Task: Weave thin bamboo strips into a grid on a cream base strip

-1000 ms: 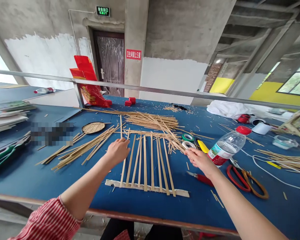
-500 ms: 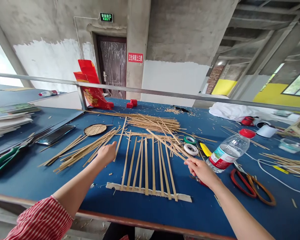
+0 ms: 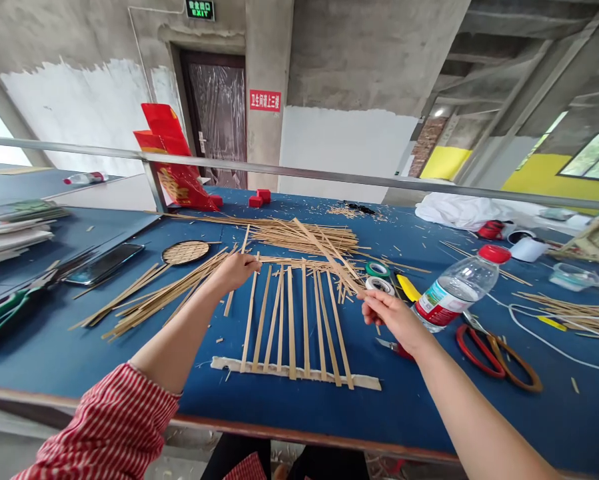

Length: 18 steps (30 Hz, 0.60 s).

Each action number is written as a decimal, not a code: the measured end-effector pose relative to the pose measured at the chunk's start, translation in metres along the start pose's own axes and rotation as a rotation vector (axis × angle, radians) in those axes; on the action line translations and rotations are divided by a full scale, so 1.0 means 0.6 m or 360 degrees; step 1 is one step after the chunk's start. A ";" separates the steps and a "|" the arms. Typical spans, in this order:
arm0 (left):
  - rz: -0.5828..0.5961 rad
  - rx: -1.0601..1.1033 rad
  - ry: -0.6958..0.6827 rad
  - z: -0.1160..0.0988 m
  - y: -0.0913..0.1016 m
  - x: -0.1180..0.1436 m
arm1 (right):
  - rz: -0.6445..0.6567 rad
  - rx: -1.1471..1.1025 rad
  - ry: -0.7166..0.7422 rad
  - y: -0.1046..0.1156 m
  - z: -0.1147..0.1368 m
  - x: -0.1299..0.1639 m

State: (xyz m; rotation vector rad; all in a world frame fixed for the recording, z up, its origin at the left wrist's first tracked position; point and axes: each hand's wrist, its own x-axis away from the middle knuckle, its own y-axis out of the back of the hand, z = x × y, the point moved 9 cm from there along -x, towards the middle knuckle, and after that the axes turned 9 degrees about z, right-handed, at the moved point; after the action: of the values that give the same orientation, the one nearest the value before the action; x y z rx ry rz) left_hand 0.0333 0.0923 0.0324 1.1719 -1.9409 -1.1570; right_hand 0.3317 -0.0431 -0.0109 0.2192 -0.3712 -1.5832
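Several flat bamboo strips [image 3: 292, 323] lie side by side, pointing away from me. Their near ends rest across a pale cloth-like band [image 3: 364, 381]. My left hand [image 3: 236, 270] is closed, its fingertips pinched at the far end of one of the left strips [image 3: 250, 313]. Between the thumb and fingers of my right hand [image 3: 390, 319] is the near end of another bamboo strip [image 3: 324, 250], held slantwise over the far pile. Just below that hand lies a red-handled knife [image 3: 396, 347], partly hidden by it.
A water bottle [image 3: 459, 287], scissors [image 3: 499, 357], green tape roll [image 3: 378, 269] and white tape roll [image 3: 379, 286] sit at right. More strips [image 3: 304, 235] are piled behind. At left are a round woven piece [image 3: 185, 251], a phone [image 3: 104, 262] and green-handled pliers [image 3: 9, 310].
My left hand has moved right and away from me to the strips' far ends. The right hand has shifted slightly left and farther away, the held strip swinging with it. The view has tilted down slightly.
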 end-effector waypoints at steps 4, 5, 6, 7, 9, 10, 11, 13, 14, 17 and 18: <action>0.0062 0.0018 0.0017 0.004 -0.020 -0.003 | 0.0055 -0.0201 -0.0001 -0.010 -0.003 -0.013; 0.0077 0.0008 0.0040 0.008 -0.024 -0.002 | 0.0057 -0.0219 0.0000 -0.012 -0.003 -0.016; 0.0096 -0.0003 0.0069 0.013 -0.028 0.000 | 0.0045 -0.0225 0.0001 -0.012 -0.005 -0.018; 0.0122 -0.0016 0.0103 0.018 -0.032 0.001 | 0.0026 -0.0223 0.0004 -0.012 -0.006 -0.020; 0.0189 -0.0042 0.0168 0.028 -0.042 0.000 | -0.0029 -0.0191 0.0009 -0.008 -0.010 -0.022; 0.0222 -0.0057 0.0193 0.032 -0.047 -0.002 | -0.0062 -0.0168 0.0011 -0.004 -0.013 -0.022; 0.0247 -0.0074 0.0211 0.035 -0.051 -0.005 | -0.0093 -0.0146 0.0012 -0.001 -0.016 -0.022; 0.0264 -0.0127 0.0249 0.041 -0.057 -0.017 | -0.0143 -0.0119 0.0013 0.007 -0.024 -0.023; 0.0258 -0.0162 0.0275 0.044 -0.058 -0.024 | -0.0168 -0.0111 0.0015 0.011 -0.028 -0.023; 0.0217 -0.0269 0.0367 0.052 -0.059 -0.048 | -0.0236 -0.0078 0.0043 0.022 -0.037 -0.022; 0.0205 -0.0298 0.0389 0.054 -0.059 -0.056 | -0.0254 -0.0047 0.0061 0.025 -0.038 -0.021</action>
State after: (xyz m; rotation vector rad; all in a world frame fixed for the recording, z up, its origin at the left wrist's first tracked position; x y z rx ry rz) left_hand 0.0355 0.1260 -0.0153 1.0220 -1.6608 -1.0497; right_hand 0.3548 -0.0329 -0.0278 0.2613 -0.3065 -1.7380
